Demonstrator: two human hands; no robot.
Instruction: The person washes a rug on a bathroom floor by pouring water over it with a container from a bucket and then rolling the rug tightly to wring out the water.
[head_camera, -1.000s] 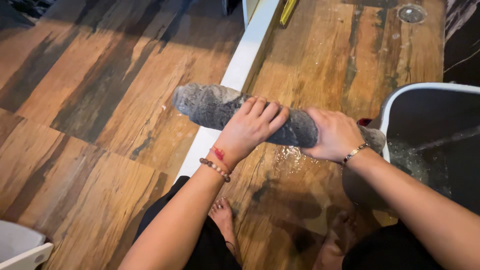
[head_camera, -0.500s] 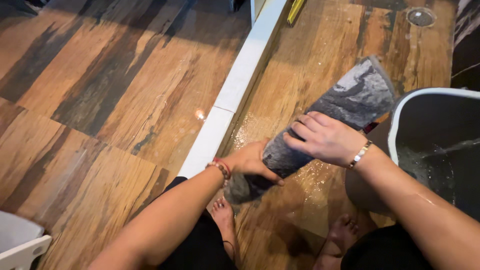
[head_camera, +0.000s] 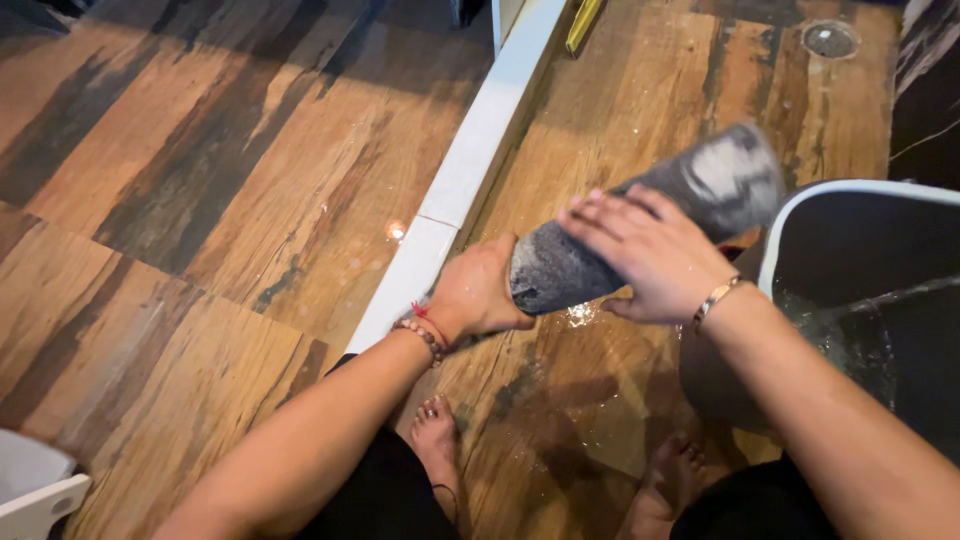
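Both hands grip a rolled grey cloth (head_camera: 640, 235): left hand (head_camera: 480, 292) at its seven-o'clock end, right hand (head_camera: 645, 250) mid-roll. Water glistens on the floor (head_camera: 580, 315) beneath, so wringing seems underway, with the bucket (head_camera: 800, 215) at three o'clock.

wet cloth, glossy wood-look floor, smooth plastic tub

the rolled cloth (head_camera: 640, 235) is seen as thick grey pile, fuzzy and matt, darkened by water. the floor (head_camera: 200, 200) is finished in streaked wood grain with a wet sheen. the sill (head_camera: 470, 170) is smooth white. the tub (head_camera: 860, 240) looks like dark, smooth plastic with a pale rim. the drain (head_camera: 829, 38) appears metallic.
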